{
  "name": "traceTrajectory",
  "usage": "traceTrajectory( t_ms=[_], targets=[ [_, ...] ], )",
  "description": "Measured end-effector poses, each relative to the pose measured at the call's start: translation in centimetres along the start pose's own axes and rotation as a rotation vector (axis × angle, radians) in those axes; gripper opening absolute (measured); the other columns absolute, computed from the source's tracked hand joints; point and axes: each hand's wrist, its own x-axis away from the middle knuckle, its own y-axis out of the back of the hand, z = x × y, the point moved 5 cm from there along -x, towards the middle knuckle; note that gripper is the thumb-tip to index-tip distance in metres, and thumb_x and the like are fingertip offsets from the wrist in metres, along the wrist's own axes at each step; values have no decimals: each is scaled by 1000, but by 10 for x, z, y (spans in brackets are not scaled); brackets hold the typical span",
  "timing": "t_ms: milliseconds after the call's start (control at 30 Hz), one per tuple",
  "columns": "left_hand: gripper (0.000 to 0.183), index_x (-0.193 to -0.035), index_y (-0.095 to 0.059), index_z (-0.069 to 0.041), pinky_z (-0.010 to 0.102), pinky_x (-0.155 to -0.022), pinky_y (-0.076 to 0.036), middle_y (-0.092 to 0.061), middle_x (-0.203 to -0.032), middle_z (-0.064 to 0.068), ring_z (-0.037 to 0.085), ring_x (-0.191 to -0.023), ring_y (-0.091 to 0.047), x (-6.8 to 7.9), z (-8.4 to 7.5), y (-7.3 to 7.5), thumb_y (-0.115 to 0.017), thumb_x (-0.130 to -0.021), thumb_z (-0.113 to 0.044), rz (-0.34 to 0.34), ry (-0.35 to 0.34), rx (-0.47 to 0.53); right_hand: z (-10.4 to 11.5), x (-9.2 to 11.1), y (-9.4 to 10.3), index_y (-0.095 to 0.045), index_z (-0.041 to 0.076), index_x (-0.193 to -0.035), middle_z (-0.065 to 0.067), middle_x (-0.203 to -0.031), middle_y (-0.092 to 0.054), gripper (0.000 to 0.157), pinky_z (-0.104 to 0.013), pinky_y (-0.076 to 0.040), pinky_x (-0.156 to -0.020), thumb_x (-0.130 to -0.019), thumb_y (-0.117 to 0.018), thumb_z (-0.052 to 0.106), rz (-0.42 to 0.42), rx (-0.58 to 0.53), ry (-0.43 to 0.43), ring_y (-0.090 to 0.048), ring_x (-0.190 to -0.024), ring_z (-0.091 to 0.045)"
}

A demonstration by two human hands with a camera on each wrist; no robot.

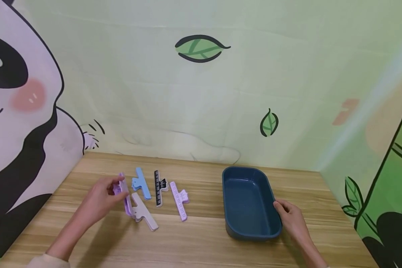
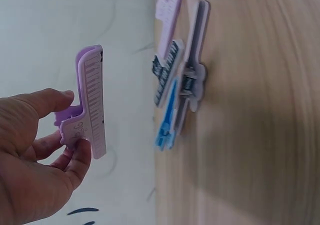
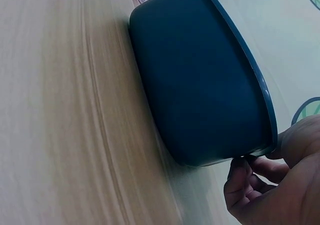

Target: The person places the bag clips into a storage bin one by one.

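Observation:
My left hand [image 1: 102, 197] pinches a purple clip [image 2: 92, 100] by its handles, raised off the table at the left. The clip has a long ruler-like bar. Just beside and below it lies a whitish clip [image 1: 145, 215], with a blue clip [image 1: 140, 184], a black-and-white piano-key clip [image 1: 158, 190] and a light purple clip [image 1: 178, 201] around it on the table. At the right, my right hand [image 1: 292, 219] grips the rim of a dark blue rectangular bin [image 1: 249, 236] between thumb and fingers. The bin's inside shows nothing in it.
Everything stands on a wood-grain table [image 1: 194, 245]. Behind it rises a pale green backdrop [image 1: 147, 93] printed with a panda, leaves and bamboo. The bin stands to the right of the loose clips, with bare table between them.

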Motion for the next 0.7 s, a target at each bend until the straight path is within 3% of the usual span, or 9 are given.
traceTrajectory(
  t_ms=[300,533,700],
  targets=[
    [56,-135,-58,13,24,-72,-56,-59,-110,22,30,-96,-63,-1,-21,9,-80,-90,-11,9,-6,0,-1,1,0,-58,-10,-139,-29,-138,-59,45,-52,-45,-105,-110,-50,24,6,-16,-7,-55,-127,-41],
    [55,-136,-59,11,32,-78,-58,-59,-114,21,32,-100,-65,-2,-35,12,-80,-91,-12,-3,-21,-1,-2,1,0,-56,-10,-141,-29,-142,-56,47,-53,-44,-107,-111,-50,25,9,-27,-17,-53,-130,-42],
    [54,-137,-58,11,27,-75,-57,-58,-114,21,31,-99,-63,-3,-44,14,-79,-91,-10,-9,-35,9,0,1,-1,-57,-10,-140,-29,-140,-58,46,-51,-46,-105,-111,-51,25,4,-20,-14,-55,-129,-41]
  ],
)
